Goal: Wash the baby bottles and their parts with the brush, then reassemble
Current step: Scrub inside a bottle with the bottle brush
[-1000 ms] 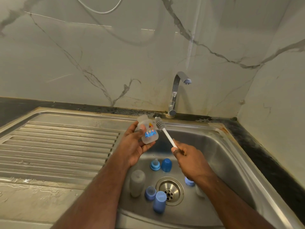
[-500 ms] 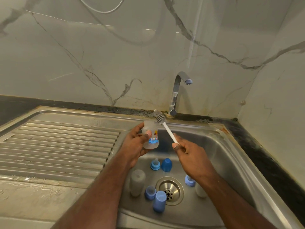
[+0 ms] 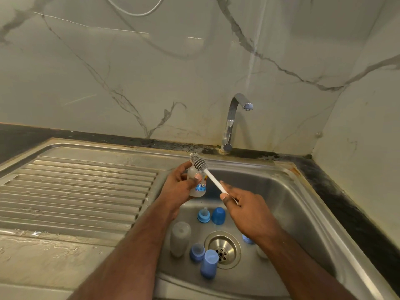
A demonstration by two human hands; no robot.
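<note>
Bottle (image 3: 197, 182) gripped upright in left hand (image 3: 176, 187) for scrubbing, brush (image 3: 205, 172) pinched by right hand (image 3: 244, 211), head aimed 11 o'clock at mouth.

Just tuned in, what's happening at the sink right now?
A person is washing baby bottles at a steel sink. The left hand grips a small clear bottle above the basin, while the right hand holds a white-handled brush with its grey head at the bottle's top, not visibly inside. A frosted bottle and several blue caps and parts lie around the drain. No water is visibly running from the tap.
</note>
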